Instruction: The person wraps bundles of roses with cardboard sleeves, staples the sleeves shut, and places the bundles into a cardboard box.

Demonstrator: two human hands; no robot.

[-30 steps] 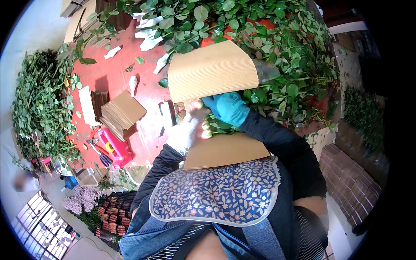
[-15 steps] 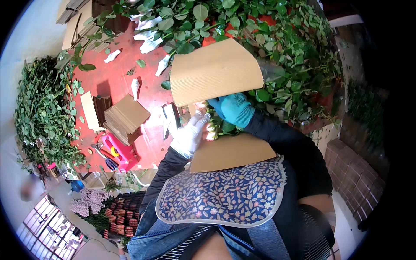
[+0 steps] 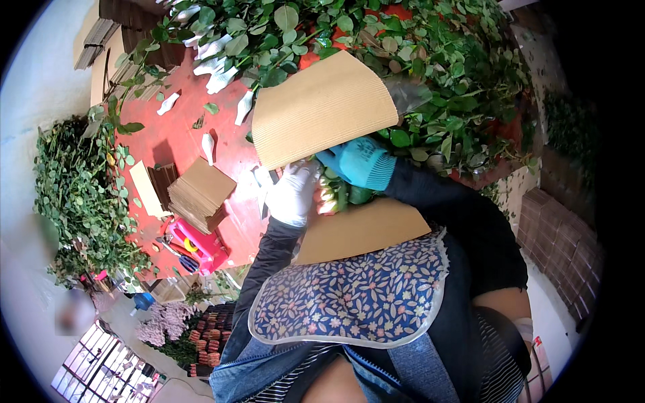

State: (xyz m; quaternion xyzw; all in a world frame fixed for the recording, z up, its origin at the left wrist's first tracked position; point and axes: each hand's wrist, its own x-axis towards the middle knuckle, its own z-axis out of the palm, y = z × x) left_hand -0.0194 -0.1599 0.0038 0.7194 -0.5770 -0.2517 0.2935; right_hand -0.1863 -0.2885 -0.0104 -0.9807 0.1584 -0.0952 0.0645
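Hands close together at mid-frame: the left hand (image 3: 290, 195), white-gloved, bends its fingers at the lower edge of the upper cardboard (image 3: 322, 111); the right hand (image 3: 361, 163), blue-gloved, curls just beside. Whether either pinches anything, I cannot tell. Pinkish flower heads (image 3: 327, 200) lie between them, above the lower cardboard (image 3: 363, 232). Probably blooms are being arranged; the next move seems to call for even, gentle placement. Farther out, left of centre, cardboard pieces (image 3: 201, 188) sit on the red surface (image 3: 181, 127).

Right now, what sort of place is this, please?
Probably a flower-packing workshop: leafy stems heaped on a red table, stacked cardboard squares, and flower heads near the left hand.
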